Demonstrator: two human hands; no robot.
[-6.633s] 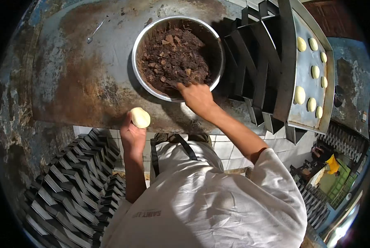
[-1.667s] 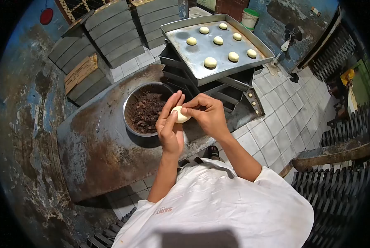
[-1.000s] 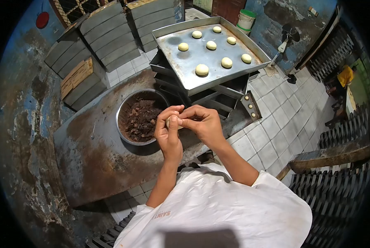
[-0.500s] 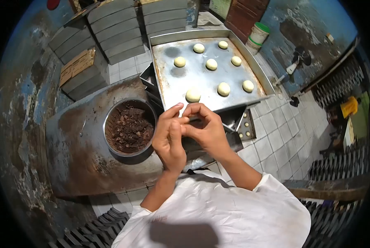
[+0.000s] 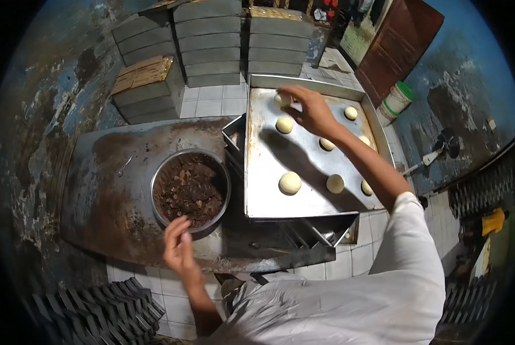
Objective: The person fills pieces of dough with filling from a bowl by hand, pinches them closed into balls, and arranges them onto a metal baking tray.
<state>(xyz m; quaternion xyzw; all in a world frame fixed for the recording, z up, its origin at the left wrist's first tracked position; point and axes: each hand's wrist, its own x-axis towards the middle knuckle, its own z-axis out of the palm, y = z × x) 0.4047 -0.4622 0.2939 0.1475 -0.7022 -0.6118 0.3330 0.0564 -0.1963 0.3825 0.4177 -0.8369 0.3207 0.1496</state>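
Note:
My right hand [image 5: 312,112] reaches over the far left part of a metal baking tray [image 5: 263,198]. Its fingers curl around a pale dough ball [image 5: 281,100], partly hidden by them. Just nearer lies another dough ball [image 5: 284,125], and several more sit spaced on the tray, including a larger one [image 5: 289,183] near the front. The hand and forearm cover part of the tray. My left hand [image 5: 181,253], slightly blurred, hovers at the near rim of a metal bowl [image 5: 227,192]. Its fingers are apart and nothing shows in them. Dark brown crumbly filling [image 5: 188,192] lies in the bowl.
A stained worktable [image 5: 105,190] carries the bowl and a small thin utensil [image 5: 125,167]. Stacked grey trays [image 5: 208,43] line the back. At the right stand a bucket with a green lid [image 5: 396,100] and a fan [image 5: 441,149]. More metal racks lie near the lower left.
My hands were together in front of the tray and have parted. The right went forward over the tray with a dough ball; the left moved toward the bowl's near rim. The camera view shifted.

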